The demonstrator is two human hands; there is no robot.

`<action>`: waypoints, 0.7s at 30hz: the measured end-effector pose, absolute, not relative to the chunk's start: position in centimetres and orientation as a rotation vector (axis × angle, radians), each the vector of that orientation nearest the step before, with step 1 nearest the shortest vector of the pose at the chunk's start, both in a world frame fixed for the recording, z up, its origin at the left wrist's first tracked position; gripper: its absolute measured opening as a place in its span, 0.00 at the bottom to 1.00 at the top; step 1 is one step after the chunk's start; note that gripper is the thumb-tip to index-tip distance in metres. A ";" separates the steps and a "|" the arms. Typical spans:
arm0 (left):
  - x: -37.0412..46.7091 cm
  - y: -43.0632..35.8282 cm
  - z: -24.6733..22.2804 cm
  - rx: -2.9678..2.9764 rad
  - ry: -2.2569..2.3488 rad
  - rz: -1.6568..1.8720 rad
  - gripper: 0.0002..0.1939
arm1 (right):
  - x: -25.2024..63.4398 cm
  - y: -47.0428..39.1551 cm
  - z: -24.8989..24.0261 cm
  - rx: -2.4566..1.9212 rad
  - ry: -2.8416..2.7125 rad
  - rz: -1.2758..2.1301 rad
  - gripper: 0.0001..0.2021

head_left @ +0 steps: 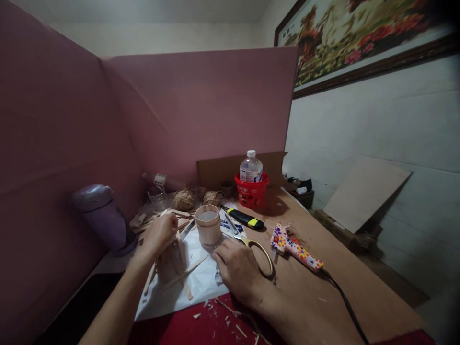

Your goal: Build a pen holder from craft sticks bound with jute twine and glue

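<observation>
My left hand is over the left part of the white paper, fingers curled near a pile of wooden sticks; what it holds, if anything, is hidden. My right hand rests palm down at the paper's right edge, fingers bent beside the gold-handled scissors. Whether anything lies under its fingertips I cannot make out. Between and beyond both hands stands a round cup covered in wooden sticks. Loose sticks lie on the paper.
A floral glue gun with a black cord lies at right. Behind are a yellow-black cutter, a red bucket holding a bottle, and twine balls. A purple tumbler leans at left.
</observation>
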State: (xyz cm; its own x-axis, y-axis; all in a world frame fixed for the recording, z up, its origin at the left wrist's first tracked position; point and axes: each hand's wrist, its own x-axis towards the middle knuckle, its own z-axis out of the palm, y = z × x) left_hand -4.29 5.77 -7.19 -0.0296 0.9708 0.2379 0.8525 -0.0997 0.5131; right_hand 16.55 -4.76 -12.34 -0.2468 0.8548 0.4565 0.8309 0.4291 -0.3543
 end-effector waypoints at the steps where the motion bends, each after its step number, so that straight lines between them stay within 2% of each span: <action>1: -4.0 5.7 -7.3 2.008 1.874 0.854 0.08 | 16.6 -4.7 -12.4 -1.422 -2.087 0.048 0.08; 6: -1.2 4.5 -7.2 1.849 1.335 0.951 0.38 | 16.7 -4.4 -12.5 -1.447 -2.070 0.005 0.09; 10: 1.8 3.8 -8.4 1.705 1.134 1.094 0.50 | 16.7 -4.3 -12.6 -1.435 -2.063 -0.023 0.08; 16: 2.6 4.2 -10.2 1.589 1.106 1.341 0.34 | 17.0 -4.2 -12.5 -1.462 -2.021 0.002 0.10; 21: 1.1 4.1 -11.1 1.551 1.079 1.418 0.32 | 17.2 -4.0 -12.0 -1.511 -1.964 0.014 0.10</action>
